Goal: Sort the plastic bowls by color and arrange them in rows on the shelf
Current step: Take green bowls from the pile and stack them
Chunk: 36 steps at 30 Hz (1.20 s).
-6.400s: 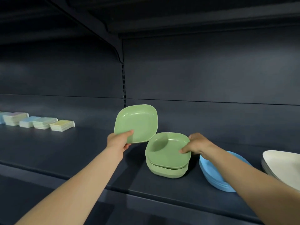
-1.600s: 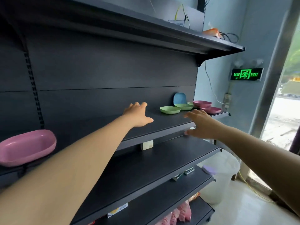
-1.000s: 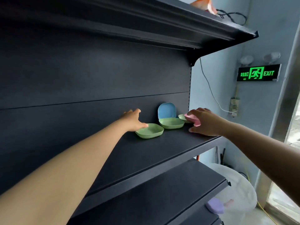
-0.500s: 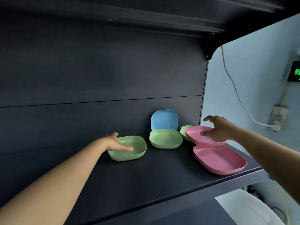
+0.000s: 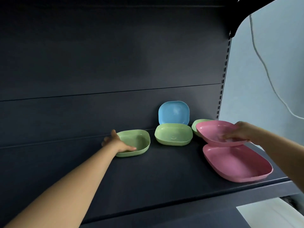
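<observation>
On the dark shelf [image 5: 164, 175] my left hand [image 5: 117, 143] grips the near-left rim of a green bowl [image 5: 139, 142], thumb inside it. My right hand [image 5: 238, 133] holds a pink bowl [image 5: 212, 131] by its right rim, tilted and lifted above a larger pink bowl [image 5: 236, 163] that lies near the shelf's front right edge. A second green bowl [image 5: 173, 134] sits in the middle. A third green bowl [image 5: 198, 125] is mostly hidden behind the held pink one. A blue bowl [image 5: 173, 112] leans upright against the back panel.
The shelf's back panel [image 5: 98, 71] is dark, with a slotted upright post [image 5: 222, 89] at its right end. A pale wall with a white cable [image 5: 266, 73] lies beyond. A white object [image 5: 269, 214] shows below the shelf at the lower right.
The view has come closer to the shelf's right end. My left hand has closed on the green bowl's rim. My right hand has raised and tilted the upper pink bowl slightly.
</observation>
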Each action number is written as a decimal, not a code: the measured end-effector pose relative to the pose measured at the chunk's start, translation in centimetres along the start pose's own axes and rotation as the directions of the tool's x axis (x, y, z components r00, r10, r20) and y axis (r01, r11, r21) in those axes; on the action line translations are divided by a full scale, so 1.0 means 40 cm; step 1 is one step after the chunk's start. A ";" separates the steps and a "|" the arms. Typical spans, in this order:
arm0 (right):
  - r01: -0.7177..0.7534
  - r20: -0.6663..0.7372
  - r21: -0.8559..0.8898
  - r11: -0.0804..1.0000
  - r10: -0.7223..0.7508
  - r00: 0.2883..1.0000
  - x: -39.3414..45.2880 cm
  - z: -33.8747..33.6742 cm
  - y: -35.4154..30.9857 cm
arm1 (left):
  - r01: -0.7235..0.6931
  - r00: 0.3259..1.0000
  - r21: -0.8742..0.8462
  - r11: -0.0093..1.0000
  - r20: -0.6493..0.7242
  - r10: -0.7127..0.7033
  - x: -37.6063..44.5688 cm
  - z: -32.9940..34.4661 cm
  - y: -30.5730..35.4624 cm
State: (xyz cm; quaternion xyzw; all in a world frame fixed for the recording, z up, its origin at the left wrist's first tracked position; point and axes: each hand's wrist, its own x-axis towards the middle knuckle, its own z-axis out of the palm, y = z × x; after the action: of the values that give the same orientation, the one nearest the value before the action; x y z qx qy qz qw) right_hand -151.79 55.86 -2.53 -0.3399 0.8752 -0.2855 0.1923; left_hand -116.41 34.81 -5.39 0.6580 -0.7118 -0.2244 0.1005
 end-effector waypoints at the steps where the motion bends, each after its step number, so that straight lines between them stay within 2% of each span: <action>1: -0.007 -0.002 0.012 1.000 0.007 1.000 -0.002 -0.001 -0.002 | 0.017 1.000 -0.013 1.000 0.002 -0.017 0.004 0.004 0.003; 7: -0.034 -0.118 0.159 0.987 0.053 0.992 -0.023 -0.014 -0.022 | 0.058 0.998 -0.157 0.986 -0.010 -0.060 0.016 -0.006 -0.003; 11: 0.006 -0.251 0.230 0.973 0.053 0.966 -0.050 -0.025 -0.060 | 0.075 0.995 -0.410 0.909 -0.022 -0.092 0.012 -0.017 -0.028; 17: 0.127 -0.377 0.276 0.953 -0.014 0.926 -0.134 -0.012 -0.160 | -0.053 0.985 -0.594 0.803 -0.165 -0.058 -0.036 -0.053 -0.076; 25: 0.276 -0.290 0.405 0.872 -0.164 0.943 -0.329 0.122 -0.392 | -0.149 0.970 -0.799 0.582 -0.232 -0.070 -0.134 -0.222 -0.257; 36: 0.322 -0.102 0.664 0.675 -0.344 0.933 -0.799 0.537 -0.823 | -0.262 0.927 -0.867 0.425 -0.349 -0.140 -0.363 -0.593 -0.807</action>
State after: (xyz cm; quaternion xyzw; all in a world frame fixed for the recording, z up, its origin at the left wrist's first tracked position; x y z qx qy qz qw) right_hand -102.19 50.51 6.41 -0.4055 0.6332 -0.6058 0.2599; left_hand -75.59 43.55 3.09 0.5036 -0.4710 -0.4381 0.5768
